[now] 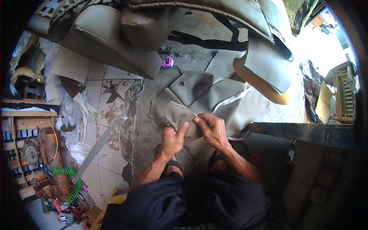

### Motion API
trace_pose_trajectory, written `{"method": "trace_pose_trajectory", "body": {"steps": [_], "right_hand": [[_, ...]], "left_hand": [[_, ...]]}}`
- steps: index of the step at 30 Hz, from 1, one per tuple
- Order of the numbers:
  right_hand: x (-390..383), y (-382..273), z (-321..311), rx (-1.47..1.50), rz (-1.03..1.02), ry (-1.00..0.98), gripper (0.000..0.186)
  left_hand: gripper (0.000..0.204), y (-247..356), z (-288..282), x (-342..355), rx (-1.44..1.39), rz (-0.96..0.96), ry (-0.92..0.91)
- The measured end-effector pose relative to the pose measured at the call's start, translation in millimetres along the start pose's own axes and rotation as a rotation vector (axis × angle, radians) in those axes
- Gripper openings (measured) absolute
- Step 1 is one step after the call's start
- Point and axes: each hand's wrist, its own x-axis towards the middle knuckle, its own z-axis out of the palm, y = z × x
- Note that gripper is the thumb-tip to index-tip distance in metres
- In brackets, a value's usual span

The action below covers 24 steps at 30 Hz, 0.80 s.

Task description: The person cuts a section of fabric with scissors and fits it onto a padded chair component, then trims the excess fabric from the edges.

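Note:
My left hand (173,138) and my right hand (211,130) are both closed on a grey-brown leather-like upholstery cover (199,90), held in front of my knees. Thumb and fingers of each hand pinch its near edge, a short distance apart. The cover spreads in folds away from me over the floor. A pale seam or strip runs along the fold between my hands. Further right, a white strip (232,99) lies curved on the cover. What my fingertips press on is partly hidden.
Large padded seat pieces (103,34) in the same material fill the far side. A pink tape measure (167,62) lies beyond the cover. On the left are a long metal ruler (96,153), a coiled green hose (73,184) and tools. A dark beam (303,134) juts in from the right.

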Motion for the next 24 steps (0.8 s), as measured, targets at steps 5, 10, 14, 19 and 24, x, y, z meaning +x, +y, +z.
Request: {"method": "trace_pose_trajectory", "body": {"steps": [5, 10, 14, 19, 24], "right_hand": [[-1, 1, 1, 0.208, 0.232, 0.085, 0.029], [9, 48, -23, 0.334, 0.221, 0.354, 0.029], [4, 60, -65, 0.523, 0.177, 0.371, 0.03], [25, -19, 1, 0.209, -0.14, -0.306, 0.045], [7, 28, -4, -0.083, 0.001, -0.203, 0.022]], "left_hand": [[0.025, 14, 5, 7, 0.082, 0.1, 0.013], [0.023, 38, -17, -8, 0.288, -0.149, -0.062], [0.039, 50, -43, -4, 0.038, -0.021, 0.437], [0.042, 32, -36, 19, -0.078, -0.133, 0.341], [0.04, 28, -51, -10, 0.035, -0.026, 0.484]]}}
